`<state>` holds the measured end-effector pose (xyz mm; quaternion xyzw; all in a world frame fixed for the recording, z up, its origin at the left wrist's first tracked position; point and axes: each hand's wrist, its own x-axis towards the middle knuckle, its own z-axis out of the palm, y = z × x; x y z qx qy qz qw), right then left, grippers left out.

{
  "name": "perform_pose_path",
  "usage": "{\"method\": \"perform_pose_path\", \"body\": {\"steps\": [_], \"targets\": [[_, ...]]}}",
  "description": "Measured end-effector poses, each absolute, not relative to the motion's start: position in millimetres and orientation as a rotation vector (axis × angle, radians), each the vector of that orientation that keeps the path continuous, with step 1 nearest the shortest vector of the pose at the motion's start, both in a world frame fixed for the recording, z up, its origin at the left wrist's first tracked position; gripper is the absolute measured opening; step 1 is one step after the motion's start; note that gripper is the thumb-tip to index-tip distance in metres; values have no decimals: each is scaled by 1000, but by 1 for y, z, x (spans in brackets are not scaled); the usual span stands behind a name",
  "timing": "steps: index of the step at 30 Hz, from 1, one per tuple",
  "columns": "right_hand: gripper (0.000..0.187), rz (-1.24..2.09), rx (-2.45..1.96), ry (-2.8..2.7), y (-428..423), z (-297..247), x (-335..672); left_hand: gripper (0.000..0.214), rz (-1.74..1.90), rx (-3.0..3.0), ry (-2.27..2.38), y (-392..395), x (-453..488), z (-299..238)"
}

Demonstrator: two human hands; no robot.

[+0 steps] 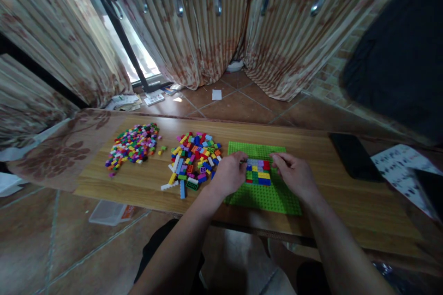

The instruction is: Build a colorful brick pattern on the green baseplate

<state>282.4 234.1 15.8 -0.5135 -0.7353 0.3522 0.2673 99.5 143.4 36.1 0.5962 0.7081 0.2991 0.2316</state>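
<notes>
A green baseplate (pixel 235 198) lies on the wooden table, carrying a flat block of toy bricks (pixel 258 173) in red, yellow, blue, green, white and lavender. At the block's left edge is my left hand (pixel 231 173), its fingers curled together; whatever lies between the fingertips is hidden. My right hand (pixel 294 173) is by the upper right corner, near a red brick (pixel 266 165), with thumb and fingers pinched. I cannot make out whether a small piece is in that pinch. Both hands hover over or rest on the plate; contact is unclear.
Larger loose bricks (pixel 195 156) are heaped left of the plate, with a pile of smaller bricks (pixel 133 145) farther left. A black tablet-like object (pixel 355 156) and a printed sheet (pixel 401 170) are at the right. Below the table's front edge sits a clear plastic container (pixel 107 213).
</notes>
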Motion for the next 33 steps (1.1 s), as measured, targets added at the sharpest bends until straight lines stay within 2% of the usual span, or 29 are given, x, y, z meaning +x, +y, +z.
{"method": "perform_pose_path", "body": {"steps": [15, 26, 33], "targets": [[39, 630, -1367, -1884, 217, 26, 268, 27, 881, 1674, 1993, 140, 97, 44], [37, 551, -1277, -1919, 193, 24, 254, 23, 1327, 1478, 1981, 139, 91, 48], [26, 621, -981, -2004, 161, 17, 234, 33, 1569, 1282, 1965, 133, 86, 62]]}}
